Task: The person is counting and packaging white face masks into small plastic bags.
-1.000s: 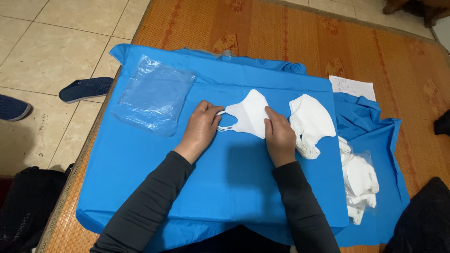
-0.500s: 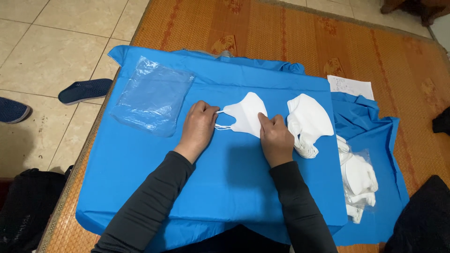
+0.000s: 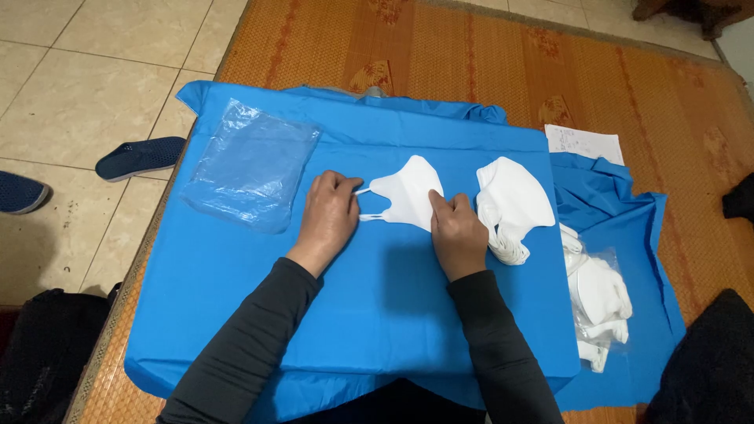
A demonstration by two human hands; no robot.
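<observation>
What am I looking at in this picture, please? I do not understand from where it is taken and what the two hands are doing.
The picture comes from a camera worn on a person's head, looking down at their own two bare hands. There is no machine here. The left hand pinches the ear loops of a white face mask, and the right hand presses on its other side. The mask lies flat on a blue cloth spread over a woven orange mat. Beside it are a stack of similar white masks, a clear plastic bag to the left, and a bag with more masks to the right.
</observation>
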